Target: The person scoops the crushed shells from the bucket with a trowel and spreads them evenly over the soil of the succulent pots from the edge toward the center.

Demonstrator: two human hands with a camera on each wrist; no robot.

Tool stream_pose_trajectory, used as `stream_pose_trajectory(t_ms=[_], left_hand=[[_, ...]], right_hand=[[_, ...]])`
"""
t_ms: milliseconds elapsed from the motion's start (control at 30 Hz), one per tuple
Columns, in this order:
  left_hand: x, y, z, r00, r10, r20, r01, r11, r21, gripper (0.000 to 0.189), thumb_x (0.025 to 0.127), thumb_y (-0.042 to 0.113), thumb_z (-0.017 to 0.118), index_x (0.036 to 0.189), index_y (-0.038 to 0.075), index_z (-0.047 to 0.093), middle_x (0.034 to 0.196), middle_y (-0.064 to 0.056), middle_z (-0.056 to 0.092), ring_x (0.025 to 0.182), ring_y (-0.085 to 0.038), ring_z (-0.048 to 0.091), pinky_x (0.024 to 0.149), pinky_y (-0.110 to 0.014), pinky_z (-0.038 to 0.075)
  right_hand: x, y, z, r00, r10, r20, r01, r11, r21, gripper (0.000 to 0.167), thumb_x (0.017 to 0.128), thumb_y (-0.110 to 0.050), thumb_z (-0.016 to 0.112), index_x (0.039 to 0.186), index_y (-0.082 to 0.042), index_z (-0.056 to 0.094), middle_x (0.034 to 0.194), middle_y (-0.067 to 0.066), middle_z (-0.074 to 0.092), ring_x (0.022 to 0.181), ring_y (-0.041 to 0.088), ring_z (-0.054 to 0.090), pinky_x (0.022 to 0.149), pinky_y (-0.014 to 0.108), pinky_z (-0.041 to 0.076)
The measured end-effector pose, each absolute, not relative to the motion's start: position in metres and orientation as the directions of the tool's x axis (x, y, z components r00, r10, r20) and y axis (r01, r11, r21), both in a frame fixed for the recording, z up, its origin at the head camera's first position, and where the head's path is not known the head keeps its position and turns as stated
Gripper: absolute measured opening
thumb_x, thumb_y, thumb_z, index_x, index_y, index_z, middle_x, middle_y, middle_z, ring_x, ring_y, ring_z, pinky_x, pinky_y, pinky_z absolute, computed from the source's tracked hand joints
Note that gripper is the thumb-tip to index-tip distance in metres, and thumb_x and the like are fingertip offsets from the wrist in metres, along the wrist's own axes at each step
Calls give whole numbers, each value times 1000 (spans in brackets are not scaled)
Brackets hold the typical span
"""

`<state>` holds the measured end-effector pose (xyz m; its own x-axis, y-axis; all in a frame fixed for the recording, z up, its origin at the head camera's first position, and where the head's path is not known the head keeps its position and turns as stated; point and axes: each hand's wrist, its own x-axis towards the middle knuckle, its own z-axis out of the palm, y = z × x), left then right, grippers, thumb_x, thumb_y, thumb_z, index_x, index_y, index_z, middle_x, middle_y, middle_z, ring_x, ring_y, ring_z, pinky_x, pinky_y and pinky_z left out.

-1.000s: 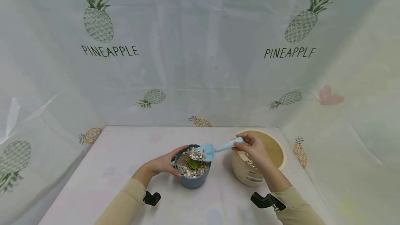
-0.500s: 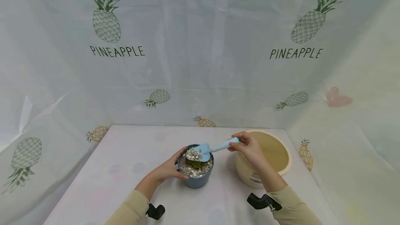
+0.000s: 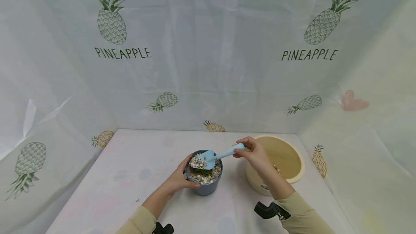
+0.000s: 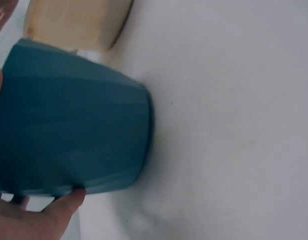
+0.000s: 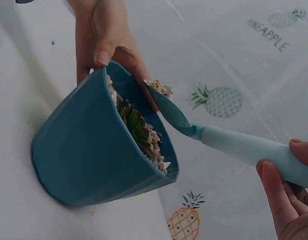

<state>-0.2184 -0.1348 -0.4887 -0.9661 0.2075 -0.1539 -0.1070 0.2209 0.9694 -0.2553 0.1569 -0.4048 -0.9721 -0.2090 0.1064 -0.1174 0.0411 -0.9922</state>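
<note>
A blue-grey flowerpot (image 3: 205,190) stands on the table, holding pale gravel (image 3: 208,180) around a green succulent (image 5: 134,122). My left hand (image 3: 178,180) grips the pot at its left side, thumb near the front rim and fingers toward the back. Between the thumb and fingers of my right hand (image 3: 256,154) is the handle end of a light blue trowel (image 3: 224,153). Its blade lies over the pot's opening, loaded with small stones (image 3: 197,162) toward the tip. From the head view, the blade partly covers the succulent.
To the right of the pot stands a cream bucket (image 3: 301,169), partly behind my right forearm, with some gravel visible inside. A tiny speck (image 3: 137,200) lies on the white table left of the pot. Pineapple-printed sheeting (image 3: 208,64) rises behind and at both sides.
The trowel has moved left, farther across the pot, with my right hand following. My left hand keeps its hold on the pot. The whole head view has shifted slightly.
</note>
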Motion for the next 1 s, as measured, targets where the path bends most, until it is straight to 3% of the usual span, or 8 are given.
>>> stream_pose_trajectory(t_ms=[333, 667, 800, 1000], left_hand=[[-202, -119, -485, -994, 82, -78, -53, 269, 962, 115, 61, 3, 91, 154, 5, 23, 153, -29, 22, 138, -52, 19, 106, -68, 19], [-216, -140, -490, -963, 192, -190, -132, 282, 950, 115, 65, 13, 92, 156, 19, 22, 158, -24, 12, 139, -54, 14, 102, -70, 24], [-225, -149, -489, -937, 284, -201, -120, 278, 953, 114, 66, 11, 91, 156, 26, 23, 159, -22, 8, 141, -52, 6, 102, -73, 19], [-232, -155, -484, -917, 353, -188, -81, 297, 951, 114, 66, 11, 91, 155, 26, 22, 159, -22, 9, 143, -49, 3, 103, -73, 14]], right_hand=[[-255, 156, -403, -976, -187, 111, -116, 16, -993, 30, 90, 9, 63, 117, 12, 52, 103, 20, 62, 78, 18, 70, 76, 32, 57], [-253, 150, -401, -976, -192, 98, -108, 39, -993, 29, 90, 8, 64, 116, 10, 54, 105, 22, 62, 79, 20, 71, 76, 34, 57], [-252, 146, -402, -977, -192, 88, -104, 76, -992, 28, 90, 4, 67, 115, 7, 57, 105, 20, 63, 80, 23, 71, 78, 36, 56], [-253, 139, -403, -973, -210, 99, -123, 104, -987, 25, 89, 5, 67, 112, 6, 59, 103, 20, 63, 80, 25, 70, 76, 36, 57]])
